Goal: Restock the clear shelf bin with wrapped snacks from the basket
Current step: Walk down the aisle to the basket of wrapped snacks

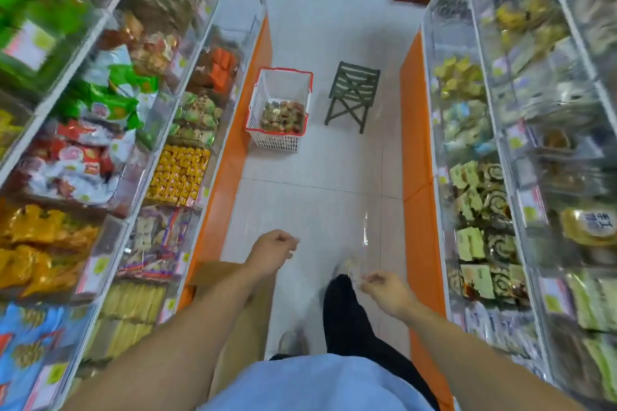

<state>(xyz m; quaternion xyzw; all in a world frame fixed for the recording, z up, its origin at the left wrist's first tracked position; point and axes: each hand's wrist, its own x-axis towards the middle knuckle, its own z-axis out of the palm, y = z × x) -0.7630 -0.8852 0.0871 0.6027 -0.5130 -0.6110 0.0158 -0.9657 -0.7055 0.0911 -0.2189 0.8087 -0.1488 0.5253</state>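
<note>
The person is standing in a narrow aisle, both arms reaching forward and down. The left hand (272, 248) is hanging with fingers loosely curled and nothing visible in it. The right hand (384, 287) is blurred; its fingertips seem to be pinching together, perhaps on a scrap of clear film, but whether it is holding anything cannot be told.

The basket (282, 140) is sitting on the tiled floor (334, 37) well ahead of the hands, just beside the orange base of the left-hand shelving, probably parked there so it is within reach of the bins being filled. It is white latticed plastic with a red rim, and its wrapped snacks (283, 117) are lying in a shallow layer at the bottom (small glossy packets in browns, reds and greens). A dark green slatted folding stool (354, 90) is standing near the basket on its right, likely for sitting while working at the low shelves.

Clear bins with rigid, glaring fronts are lining both sides. Those on the left (180, 173) are holding crinkly foil packs in yellow, orange and green; those on the right (480, 203) are holding swirled cake slices in film. Which bin is to be restocked cannot be told from here. Judging by the distance, restocking is not under way at this moment; the basket needs approaching first.
</note>
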